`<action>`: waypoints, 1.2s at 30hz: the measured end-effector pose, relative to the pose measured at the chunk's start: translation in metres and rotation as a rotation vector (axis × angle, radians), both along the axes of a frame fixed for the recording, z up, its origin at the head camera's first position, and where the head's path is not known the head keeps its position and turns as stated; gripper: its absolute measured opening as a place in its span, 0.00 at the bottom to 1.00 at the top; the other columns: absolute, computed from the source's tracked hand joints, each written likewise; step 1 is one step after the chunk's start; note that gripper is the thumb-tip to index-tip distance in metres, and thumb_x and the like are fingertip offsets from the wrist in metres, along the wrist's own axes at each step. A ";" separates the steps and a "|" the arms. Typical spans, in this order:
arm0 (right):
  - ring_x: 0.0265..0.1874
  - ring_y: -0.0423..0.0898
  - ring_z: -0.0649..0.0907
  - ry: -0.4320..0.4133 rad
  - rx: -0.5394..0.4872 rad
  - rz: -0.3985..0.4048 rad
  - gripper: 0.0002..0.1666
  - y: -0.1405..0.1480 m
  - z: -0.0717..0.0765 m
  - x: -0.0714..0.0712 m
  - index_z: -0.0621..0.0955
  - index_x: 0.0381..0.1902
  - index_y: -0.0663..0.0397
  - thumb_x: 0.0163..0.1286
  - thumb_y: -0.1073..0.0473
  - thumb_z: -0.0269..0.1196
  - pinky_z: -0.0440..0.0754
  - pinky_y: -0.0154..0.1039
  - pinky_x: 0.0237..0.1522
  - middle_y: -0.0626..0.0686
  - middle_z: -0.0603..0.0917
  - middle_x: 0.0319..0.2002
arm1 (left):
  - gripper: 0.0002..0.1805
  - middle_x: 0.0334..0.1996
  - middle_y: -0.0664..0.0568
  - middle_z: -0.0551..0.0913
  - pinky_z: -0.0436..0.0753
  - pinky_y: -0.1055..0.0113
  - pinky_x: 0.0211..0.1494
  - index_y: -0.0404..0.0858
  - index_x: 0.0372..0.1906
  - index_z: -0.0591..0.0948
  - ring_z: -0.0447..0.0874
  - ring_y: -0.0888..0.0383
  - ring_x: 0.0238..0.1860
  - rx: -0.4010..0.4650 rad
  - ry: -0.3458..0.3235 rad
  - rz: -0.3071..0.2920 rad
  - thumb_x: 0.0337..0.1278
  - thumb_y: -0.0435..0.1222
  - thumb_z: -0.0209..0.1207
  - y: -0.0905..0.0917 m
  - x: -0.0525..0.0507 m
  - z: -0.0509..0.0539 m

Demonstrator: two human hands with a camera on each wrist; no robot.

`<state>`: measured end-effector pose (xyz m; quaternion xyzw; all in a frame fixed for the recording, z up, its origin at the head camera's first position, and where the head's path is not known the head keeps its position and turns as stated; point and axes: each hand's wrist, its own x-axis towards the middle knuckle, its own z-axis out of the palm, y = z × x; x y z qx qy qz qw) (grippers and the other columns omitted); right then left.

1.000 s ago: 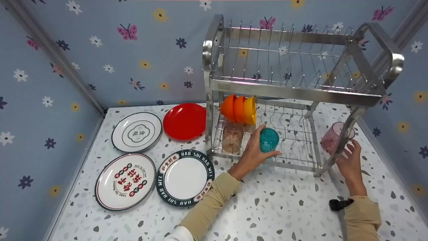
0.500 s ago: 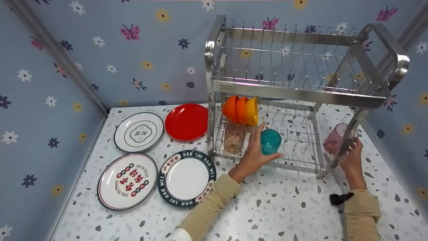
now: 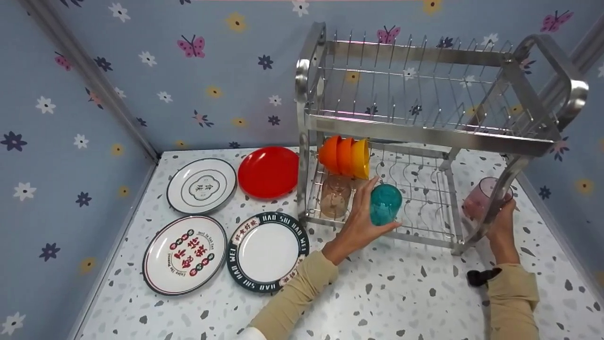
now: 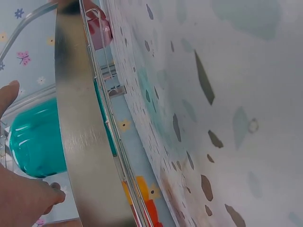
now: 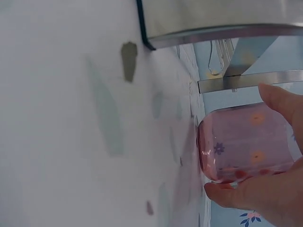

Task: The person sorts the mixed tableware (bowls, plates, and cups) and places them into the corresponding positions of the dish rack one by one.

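Observation:
In the head view, a teal glass [image 3: 386, 204] sits bottom-up on the lower tier of the metal dish rack [image 3: 432, 134]. My left hand [image 3: 359, 225] is around it, thumb and fingers spread wide; the left wrist view shows small gaps between them and the teal glass [image 4: 38, 137]. Outside the rack's right end, a pink glass [image 3: 479, 200] stands mouth-up on the table. My right hand [image 3: 503, 233] holds it from the right, partly behind the rack's leg. In the right wrist view, thumb and finger lie on either side of the pink glass [image 5: 246, 142].
Orange and yellow bowls [image 3: 344, 157] and a brownish clear glass [image 3: 335, 198] are at the lower tier's left. Left of the rack lie a red plate [image 3: 269, 172], a grey-ringed plate [image 3: 181, 189], a red-lettered plate [image 3: 163, 259] and a dark-rimmed plate [image 3: 266, 252].
My right hand has closed in around the pink glass, its fingers going behind it. My left hand stays at the teal glass. The whole head view has shifted slightly.

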<state>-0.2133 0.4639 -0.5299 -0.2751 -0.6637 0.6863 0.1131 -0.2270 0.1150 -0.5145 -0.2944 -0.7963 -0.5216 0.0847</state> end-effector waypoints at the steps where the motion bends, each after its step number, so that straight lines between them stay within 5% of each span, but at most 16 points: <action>1: 0.79 0.42 0.51 -0.017 0.076 0.007 0.39 0.001 0.000 0.001 0.44 0.80 0.43 0.83 0.52 0.51 0.45 0.32 0.76 0.53 0.48 0.82 | 0.60 0.78 0.45 0.54 0.69 0.50 0.73 0.43 0.81 0.50 0.57 0.49 0.77 0.000 0.002 -0.002 0.51 0.47 0.78 0.000 0.001 0.000; 6: 0.79 0.46 0.54 0.011 0.275 0.003 0.53 0.002 -0.004 0.004 0.45 0.81 0.51 0.71 0.53 0.65 0.46 0.36 0.78 0.59 0.52 0.81 | 0.60 0.78 0.42 0.53 0.68 0.49 0.74 0.40 0.81 0.50 0.56 0.47 0.77 0.020 0.014 -0.026 0.51 0.46 0.78 -0.001 0.002 -0.002; 9: 0.79 0.46 0.54 0.029 0.292 0.001 0.49 0.003 -0.005 0.005 0.47 0.79 0.50 0.73 0.52 0.63 0.46 0.36 0.78 0.59 0.52 0.81 | 0.61 0.78 0.41 0.54 0.67 0.51 0.75 0.38 0.81 0.50 0.56 0.47 0.77 0.024 0.038 -0.028 0.51 0.47 0.78 -0.001 0.002 -0.003; 13: 0.78 0.44 0.53 0.049 0.252 0.004 0.42 0.004 -0.005 0.006 0.47 0.76 0.48 0.76 0.56 0.59 0.45 0.35 0.77 0.60 0.51 0.79 | 0.61 0.78 0.43 0.54 0.65 0.51 0.76 0.39 0.81 0.50 0.54 0.49 0.78 0.030 0.051 -0.028 0.51 0.47 0.78 -0.003 0.002 -0.003; 20: 0.77 0.45 0.56 0.066 0.229 0.019 0.48 0.004 -0.005 0.006 0.45 0.77 0.48 0.73 0.59 0.63 0.50 0.33 0.76 0.59 0.53 0.78 | 0.60 0.77 0.43 0.55 0.63 0.49 0.77 0.36 0.80 0.51 0.54 0.49 0.78 0.041 0.077 -0.021 0.52 0.47 0.77 -0.006 0.004 -0.003; 24: 0.72 0.44 0.63 0.109 0.123 -0.021 0.45 0.003 -0.004 0.006 0.50 0.75 0.44 0.72 0.66 0.63 0.57 0.28 0.72 0.49 0.64 0.69 | 0.58 0.77 0.42 0.55 0.62 0.48 0.77 0.38 0.80 0.51 0.53 0.50 0.79 0.044 0.083 -0.019 0.54 0.47 0.76 -0.008 0.005 -0.002; 28: 0.63 0.36 0.67 0.042 0.165 -0.036 0.38 0.002 -0.001 0.009 0.53 0.72 0.42 0.75 0.64 0.61 0.61 0.29 0.70 0.36 0.66 0.55 | 0.57 0.77 0.43 0.55 0.61 0.49 0.78 0.38 0.80 0.52 0.54 0.50 0.78 0.045 0.098 -0.016 0.55 0.46 0.75 -0.011 0.007 0.000; 31: 0.57 0.33 0.68 -0.017 0.248 -0.006 0.38 0.002 0.001 0.012 0.52 0.71 0.40 0.75 0.59 0.62 0.64 0.28 0.66 0.36 0.65 0.56 | 0.54 0.76 0.42 0.56 0.64 0.49 0.77 0.36 0.79 0.53 0.56 0.49 0.77 0.041 0.120 -0.002 0.57 0.46 0.75 -0.013 0.009 0.001; 34: 0.53 0.32 0.68 0.028 0.144 -0.013 0.38 0.000 0.003 0.014 0.54 0.69 0.39 0.74 0.61 0.64 0.67 0.25 0.58 0.37 0.65 0.57 | 0.52 0.75 0.42 0.58 0.67 0.50 0.75 0.37 0.79 0.55 0.58 0.49 0.76 0.042 0.130 0.010 0.58 0.46 0.74 -0.015 0.012 0.002; 36: 0.56 0.34 0.69 0.012 0.164 -0.008 0.41 -0.001 0.004 0.017 0.53 0.70 0.39 0.73 0.60 0.66 0.68 0.24 0.58 0.42 0.67 0.62 | 0.50 0.74 0.43 0.59 0.69 0.50 0.73 0.38 0.78 0.56 0.59 0.49 0.75 0.048 0.137 0.014 0.58 0.45 0.73 -0.017 0.015 0.002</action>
